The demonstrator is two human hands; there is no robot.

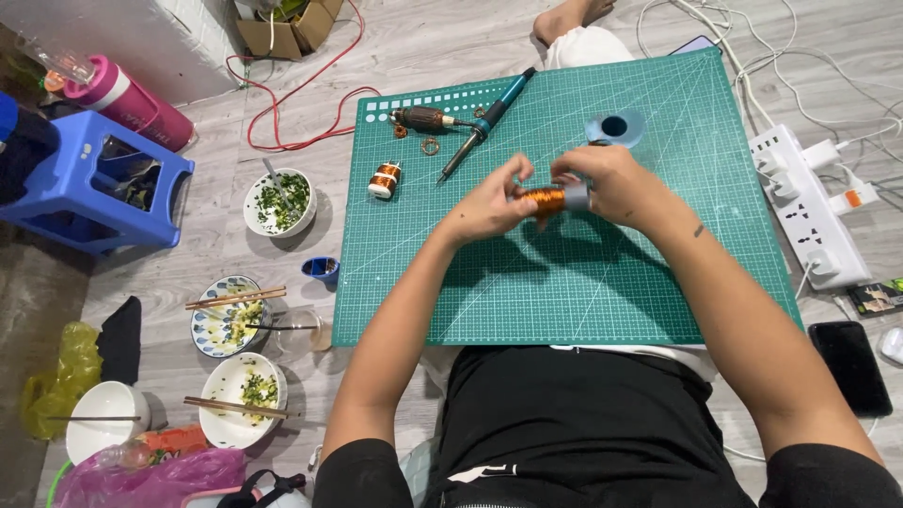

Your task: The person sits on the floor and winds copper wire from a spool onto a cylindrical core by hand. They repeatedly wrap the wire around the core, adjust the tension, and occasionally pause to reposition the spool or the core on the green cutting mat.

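Grey floorboards are covered by a green mat (pixel 583 282), over whose middle a copper-wire spool (pixel 548 198) is pinched between the left hand (pixel 491 203) at its 9 o'clock end and the right hand (pixel 611 184) at 3 o'clock, fingers curled around it. A smaller spool (pixel 385 179) and a soldering iron (pixel 487 121) are seen at 10 o'clock, a power strip (pixel 809 216) at 3 o'clock, and bowls (pixel 246 386) at 8 o'clock.

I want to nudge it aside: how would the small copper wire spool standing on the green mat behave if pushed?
The small spool stands upright on its flat end on the cutting mat, so it would probably slide or tip. Once tipped, its round flanges would likely let it roll. It looks light.
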